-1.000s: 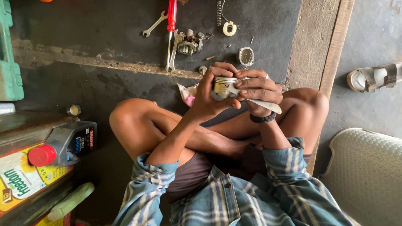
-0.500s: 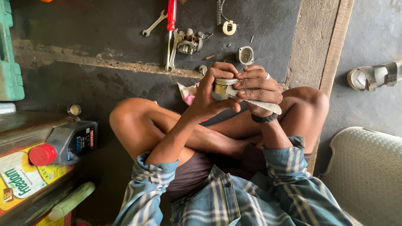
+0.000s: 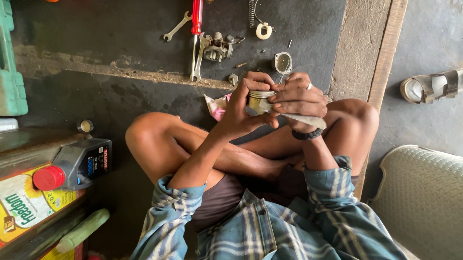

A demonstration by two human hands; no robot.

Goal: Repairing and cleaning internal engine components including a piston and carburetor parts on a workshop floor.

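— What's in the hands?

— A short, round, silvery metal cylinder (image 3: 258,101), held up above the crossed legs. The left hand (image 3: 242,108) wraps it from the side, fingers curled over its top edge, thumb beneath. The right hand (image 3: 297,96) closes on it from the other side and also pinches a strip of grey abrasive paper (image 3: 306,120) against it. Both grips are snug on the cylinder, nothing loose.

— And around that cylinder?

— Just behind it on the dark oily floor lies a pink rag (image 3: 215,105). Further beyond it sit a small metal carburettor body (image 3: 219,47), a red-handled screwdriver (image 3: 196,15), an open-ended steel spanner (image 3: 177,26) and a round metal cup (image 3: 283,62). Well off to the cylinder's right, a grey strapped sandal (image 3: 435,85). Well off to its left, a grey oil bottle with a red cap (image 3: 74,165).
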